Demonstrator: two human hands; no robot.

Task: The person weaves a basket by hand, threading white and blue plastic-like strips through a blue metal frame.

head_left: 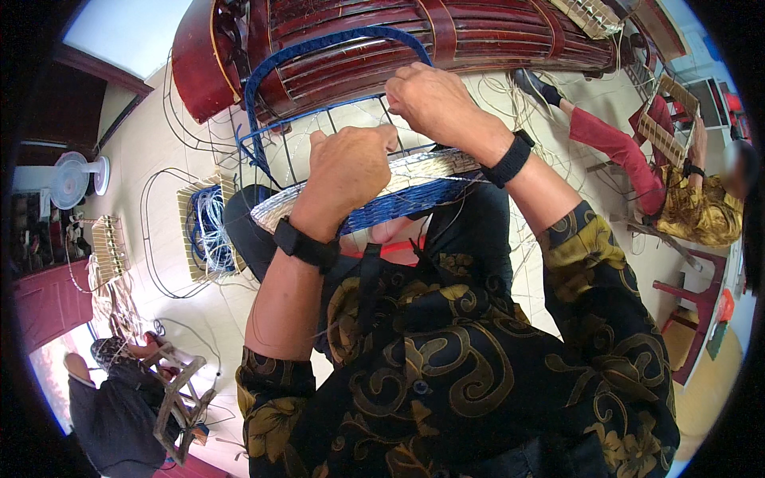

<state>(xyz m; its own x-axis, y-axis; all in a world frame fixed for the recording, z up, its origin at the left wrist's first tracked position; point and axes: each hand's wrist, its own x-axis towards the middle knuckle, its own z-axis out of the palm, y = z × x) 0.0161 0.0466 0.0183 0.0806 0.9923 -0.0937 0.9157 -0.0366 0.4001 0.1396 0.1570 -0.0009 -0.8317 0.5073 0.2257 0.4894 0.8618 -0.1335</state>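
A half-woven basket (414, 187) rests across my lap, its near side banded in white and blue strands. Dark wires and a blue-wrapped rim show on its far side, and a tall blue handle (319, 46) arches over it. My left hand (351, 167) is closed above the white band, fingertips pinched near the open wires. Higher up, my right hand (430, 99) is curled into a fist beside the right foot of the handle. What the fingers of each hand hold is hidden by the knuckles. A thin pale strand (296, 137) loops through the wires left of my hands.
A dark red wooden bench (358, 60) stands just beyond the basket. On the floor at left lie a holder of blue and white strands (211, 227) and wire frames (147, 231). Co-workers sit at right (693, 203) and lower left (119, 406). Loose strands trail at right.
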